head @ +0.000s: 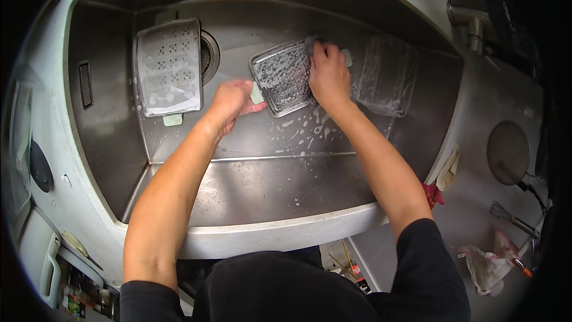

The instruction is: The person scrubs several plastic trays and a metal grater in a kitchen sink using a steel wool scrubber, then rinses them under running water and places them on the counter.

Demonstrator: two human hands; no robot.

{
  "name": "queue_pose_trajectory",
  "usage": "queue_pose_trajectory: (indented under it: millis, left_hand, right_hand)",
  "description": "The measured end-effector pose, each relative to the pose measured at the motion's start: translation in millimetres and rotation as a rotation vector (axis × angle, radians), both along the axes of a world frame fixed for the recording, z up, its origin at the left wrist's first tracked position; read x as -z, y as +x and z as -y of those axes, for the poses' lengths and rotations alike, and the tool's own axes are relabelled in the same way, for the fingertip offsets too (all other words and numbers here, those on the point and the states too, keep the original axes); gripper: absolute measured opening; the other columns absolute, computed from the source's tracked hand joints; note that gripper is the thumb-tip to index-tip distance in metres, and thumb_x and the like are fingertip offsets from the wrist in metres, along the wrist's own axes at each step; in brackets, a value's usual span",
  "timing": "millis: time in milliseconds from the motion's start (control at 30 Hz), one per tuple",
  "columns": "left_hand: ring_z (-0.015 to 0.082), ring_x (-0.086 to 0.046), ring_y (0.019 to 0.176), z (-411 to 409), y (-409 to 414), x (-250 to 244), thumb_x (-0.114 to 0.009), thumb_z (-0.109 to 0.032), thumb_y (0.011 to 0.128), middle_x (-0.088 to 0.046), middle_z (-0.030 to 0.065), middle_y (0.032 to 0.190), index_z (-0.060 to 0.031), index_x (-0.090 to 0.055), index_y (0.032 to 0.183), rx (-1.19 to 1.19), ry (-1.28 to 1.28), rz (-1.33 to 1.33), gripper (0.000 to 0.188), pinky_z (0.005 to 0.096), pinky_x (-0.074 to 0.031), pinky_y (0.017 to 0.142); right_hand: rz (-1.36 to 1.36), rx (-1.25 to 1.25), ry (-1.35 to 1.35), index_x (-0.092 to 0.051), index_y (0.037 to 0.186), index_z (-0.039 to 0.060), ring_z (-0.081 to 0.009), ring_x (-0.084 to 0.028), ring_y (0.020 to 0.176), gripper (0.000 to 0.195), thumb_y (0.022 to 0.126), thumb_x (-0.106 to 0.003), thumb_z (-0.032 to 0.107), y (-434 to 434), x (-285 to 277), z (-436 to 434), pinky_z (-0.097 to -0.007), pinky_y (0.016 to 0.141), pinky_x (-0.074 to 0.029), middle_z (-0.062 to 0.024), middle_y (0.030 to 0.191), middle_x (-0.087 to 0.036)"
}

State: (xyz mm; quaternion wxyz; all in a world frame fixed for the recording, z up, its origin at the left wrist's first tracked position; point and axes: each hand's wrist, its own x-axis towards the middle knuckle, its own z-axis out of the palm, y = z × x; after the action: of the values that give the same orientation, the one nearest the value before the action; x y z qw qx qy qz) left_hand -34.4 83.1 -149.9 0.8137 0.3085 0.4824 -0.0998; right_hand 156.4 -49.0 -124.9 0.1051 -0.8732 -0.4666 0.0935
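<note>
A soapy clear plastic lid [286,78] with pale green clip tabs lies tilted in the steel sink. My left hand [234,100] pinches the tab at its left end between thumb and fingers. On the lid's right part, my right hand [330,69] presses a dark grey scrubbing pad [314,44], mostly hidden beneath the fingers. Another lid [172,67], with a green tab at its lower edge, lies at the left, partly over the drain. A clear, foam-streaked plastic container or lid [388,76] stands to the right of my right hand; which it is, I cannot tell.
Around all this run the steel sink walls [281,183] and a pale rim [290,235]. The drain [208,57] is partly covered. At the upper right is a metal faucet [473,22]. A round strainer [508,152], a whisk [514,219] and cloths [487,268] are at the right.
</note>
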Motion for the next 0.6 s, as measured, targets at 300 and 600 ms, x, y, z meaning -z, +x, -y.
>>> queue_pose_trajectory:
  millis: [300, 600]
  left_hand:
    - [0.0243, -0.07, 0.094, -9.4, 1.9, -5.8, -0.039, -0.044, 0.112, -0.065, 0.0119, 0.111, 0.0031, -0.057, 0.125, -0.198, -0.126, 0.04, 0.052, 0.0426, -0.065, 0.077]
    - [0.0188, -0.061, 0.112, 0.3, 31.6, -39.7, -0.068, -0.01, 0.093, -0.063, 0.0079, 0.122, -0.0109, -0.048, 0.138, -0.147, 0.025, 0.207, 0.05, 0.0385, -0.053, 0.091]
  right_hand:
    - [-0.377, -0.264, 0.068, -0.064, 0.119, 0.005, -0.0369, -0.061, 0.103, 0.027, 0.091, -0.067, 0.006, -78.0, -15.8, 6.5, -0.0459, 0.088, -0.053, -0.0133, 0.111, -0.063]
    - [-0.931, 0.401, 0.229, -0.055, 0.135, 0.007, -0.0192, -0.063, 0.104, 0.031, 0.104, -0.053, 0.014, -36.3, -21.6, -20.0, -0.0327, 0.095, -0.048, -0.0119, 0.113, -0.068]
